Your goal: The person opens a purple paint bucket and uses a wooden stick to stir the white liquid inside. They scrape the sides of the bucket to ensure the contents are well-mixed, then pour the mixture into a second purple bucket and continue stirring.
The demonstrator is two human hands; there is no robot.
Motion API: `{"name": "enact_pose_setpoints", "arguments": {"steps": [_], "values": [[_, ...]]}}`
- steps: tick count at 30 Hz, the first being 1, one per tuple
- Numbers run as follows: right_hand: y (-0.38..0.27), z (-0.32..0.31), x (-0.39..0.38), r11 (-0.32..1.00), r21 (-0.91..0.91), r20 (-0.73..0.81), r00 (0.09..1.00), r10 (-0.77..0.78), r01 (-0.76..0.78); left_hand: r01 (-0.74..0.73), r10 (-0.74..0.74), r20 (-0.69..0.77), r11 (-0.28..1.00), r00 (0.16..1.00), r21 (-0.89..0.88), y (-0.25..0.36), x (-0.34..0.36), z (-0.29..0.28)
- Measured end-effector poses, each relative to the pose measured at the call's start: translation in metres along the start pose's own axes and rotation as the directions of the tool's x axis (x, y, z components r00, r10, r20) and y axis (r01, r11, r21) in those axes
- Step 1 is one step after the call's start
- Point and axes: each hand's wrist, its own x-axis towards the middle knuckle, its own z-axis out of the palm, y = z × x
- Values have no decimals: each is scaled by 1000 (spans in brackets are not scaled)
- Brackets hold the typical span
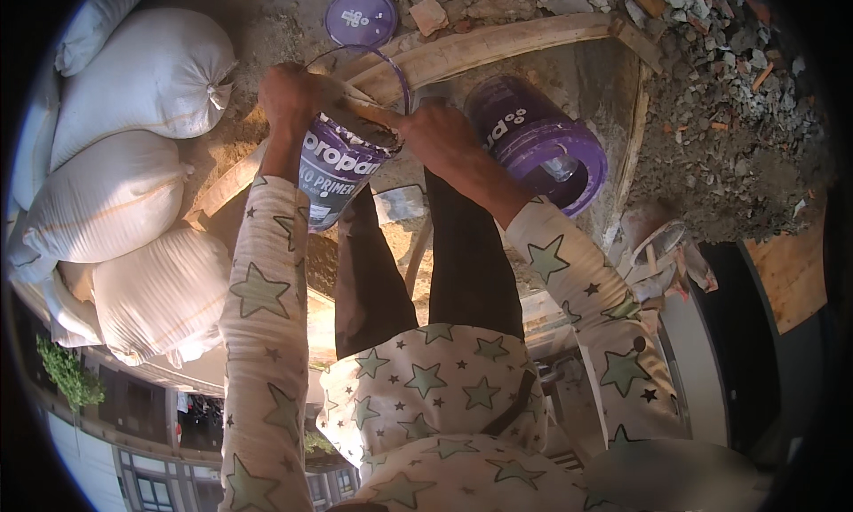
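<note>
A purple-and-grey paint bucket (pixel 336 174) with a ragged, smeared rim hangs or stands tilted in front of my legs. Across its mouth lies a wooden stick (pixel 375 112). My left hand (pixel 291 96) is closed round its left end, at the bucket's far left rim. On the right end my right hand (pixel 447 137) is closed too, next to the rim. The bucket's thin purple bail handle (pixel 397 66) arches up beyond the stick. What is inside the bucket is mostly hidden.
To the right a second purple bucket (pixel 597 167) lies tilted, with something clear inside. A purple lid (pixel 360 16) rests on the ground beyond. Timber boards (pixel 498 50) frame the spot. White sacks (pixel 147 72) are piled at left; rubble (pixel 720 112) heaps at right.
</note>
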Motion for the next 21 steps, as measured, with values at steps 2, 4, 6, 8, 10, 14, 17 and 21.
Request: {"name": "enact_pose_setpoints", "arguments": {"steps": [2,4,6,8,10,14,17,21], "values": [[2,-6,-10,999,51,34,999,14,-16,11,-11,-14,1000,1000,-18,-4,1,4],[-1,-9,-22,996,82,59,998,33,-38,16,-16,-20,1000,1000,5,-6,0,5],[-2,-11,-33,994,81,68,995,69,-74,11,-11,-21,1000,1000,13,-5,-1,5],[-5,-11,-34,994,51,87,992,92,-96,4,-4,-14,1000,1000,19,-7,-1,5],[-10,-13,-31,990,38,110,986,129,-134,-15,15,-24,1000,1000,15,-7,0,6],[-21,-10,-20,983,44,181,969,166,-176,-18,18,-32,1000,999,-4,-6,-3,4],[-30,4,-3,984,44,159,974,162,-171,-51,52,-32,999,998,11,-7,-4,9],[-4,-2,1,998,-21,31,998,52,-51,-2,1,11,999,1000,45,0,-2,-1]]}}
